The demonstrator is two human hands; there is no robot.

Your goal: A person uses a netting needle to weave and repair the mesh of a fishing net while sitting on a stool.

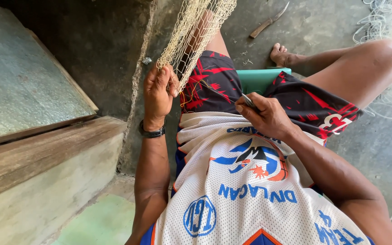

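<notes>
Head view, looking down at a seated person's lap and both arms. Left hand (159, 93) is raised at the left of the lap, fingers and thumb pinched on the lower edge of a pale cream fishing net (191, 34) that hangs down from the top of frame and drapes across the left thigh. A dark wristband (151, 132) sits on that wrist. Right hand (265, 117) rests low over the lap, fingers curled tight around a thin grey netting needle (247, 100), its tip pointing up and left toward the net. A fine yellow-orange thread (191, 93) loops from the net's edge across the black-and-red shorts (214, 84) toward the needle. Net is near the needle hand but not touching it; only the thread spans the gap.

Person wears a white mesh jersey (246, 190) with blue and orange print. A green seat (259, 78) shows between the thighs. Right knee bent, bare foot (281, 55) flat on the concrete floor (323, 22). A knife with a wooden handle (268, 21) lies on the floor beyond the foot. Loose pale line (377, 22) is heaped at upper right. A wooden ledge (37, 149) runs along the left.
</notes>
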